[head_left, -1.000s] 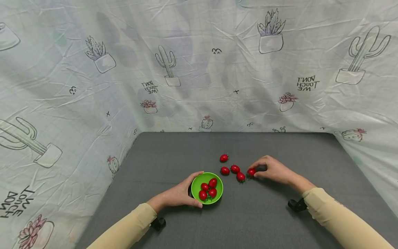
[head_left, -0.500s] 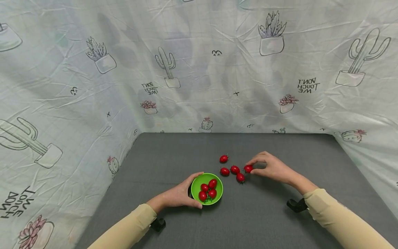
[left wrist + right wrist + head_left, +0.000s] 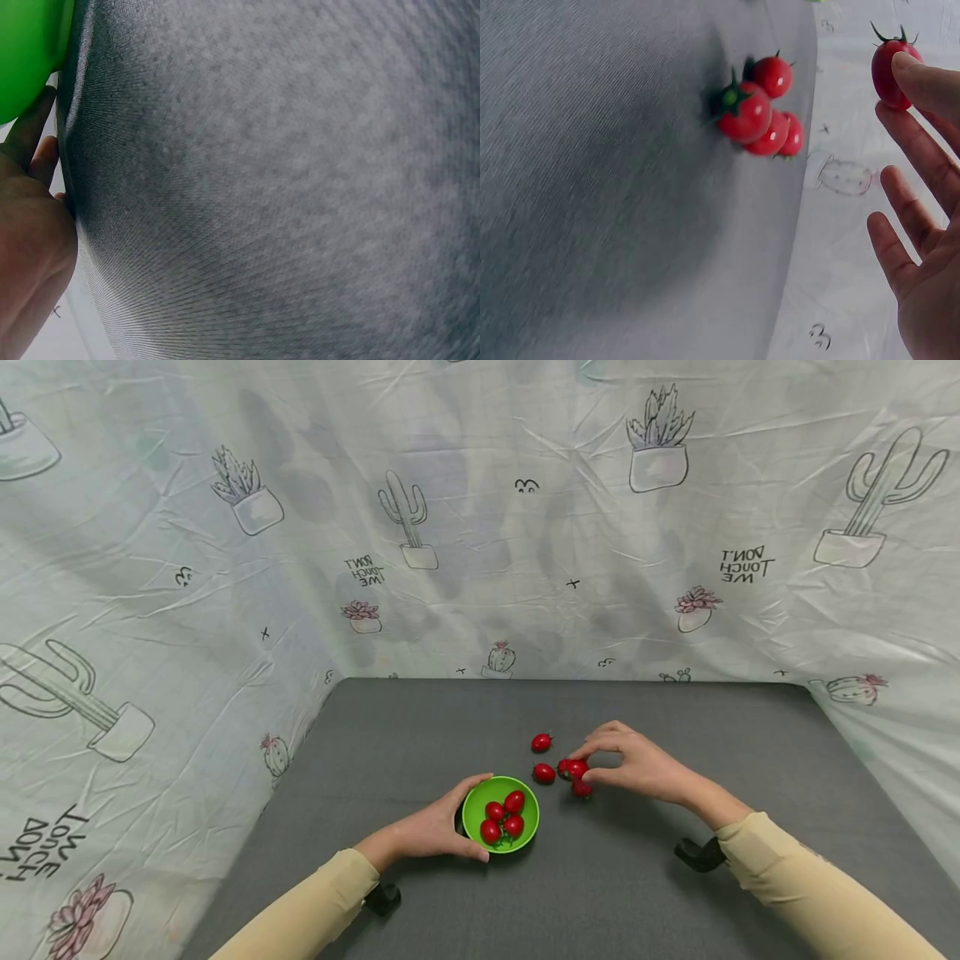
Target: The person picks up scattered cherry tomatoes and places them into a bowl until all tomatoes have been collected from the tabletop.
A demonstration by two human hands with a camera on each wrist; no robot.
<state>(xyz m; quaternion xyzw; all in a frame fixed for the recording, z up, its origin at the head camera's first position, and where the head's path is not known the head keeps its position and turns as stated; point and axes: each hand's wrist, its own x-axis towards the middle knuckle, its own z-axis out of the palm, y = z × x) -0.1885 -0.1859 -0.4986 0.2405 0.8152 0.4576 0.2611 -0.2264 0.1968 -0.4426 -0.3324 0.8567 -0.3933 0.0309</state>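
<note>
The right hand's (image 3: 637, 764) thumb and fingers are nearly closed, pinching one tomato (image 3: 889, 79) at their tips, its green stalk end free; the remaining fingers spread loosely away from it. Beneath and just beyond those fingertips, four loose tomatoes (image 3: 543, 773) lie on the worktop (image 3: 420, 718); from the head, the held one partly covers a neighbour, so their outlines are hard to separate, though the right wrist view shows it apart from them. The left hand's (image 3: 423, 832) fingers and thumb, wide apart, curve round a green bowl (image 3: 487, 793), with four tomatoes (image 3: 490, 832) visible inside. In the left wrist view, the bowl is cut off and the thumb cannot be made out.
</note>
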